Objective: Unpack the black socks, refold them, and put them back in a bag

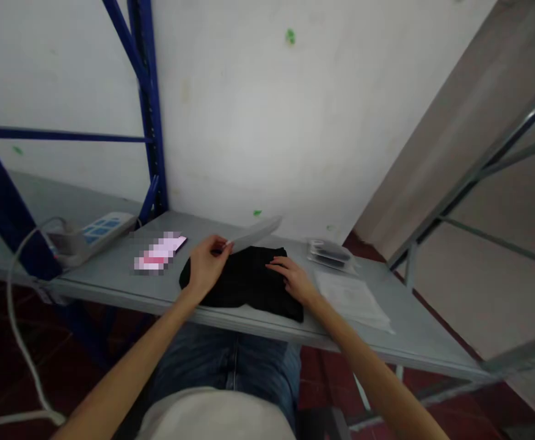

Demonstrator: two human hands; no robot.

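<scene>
Left hand (207, 264): raised just above the near-left part of a folded black garment (244, 282), thumb and fingers pinched on one end of a thin, pale, flat sheet (254, 233). The sheet is blurred; it extends away from this hand, up and to its right, toward the wall (267, 122); whether it is paper or clear film cannot be told.

Right hand (292, 276): fingers spread and loose, palm down, resting flat on the right part of the black garment, gripping nothing.

Black garment: lies on the grey worktop (423, 342), beneath and between both hands, its near edge close to the worktop's front edge.

Right of the right hand: a flat clear packet (352, 299) lying on the worktop, just beside the garment; beyond it, farther from the hand, a small stack of clear packets with dark contents (330, 253).

Left of the left hand: a pinkish item (160, 252), pixelated and unidentifiable; farther left, a white power strip (93, 234) with blue switches and a white cable (18, 318) hanging off the worktop edge.

Behind the power strip: a blue rack upright (151, 110) stands against the wall.
</scene>
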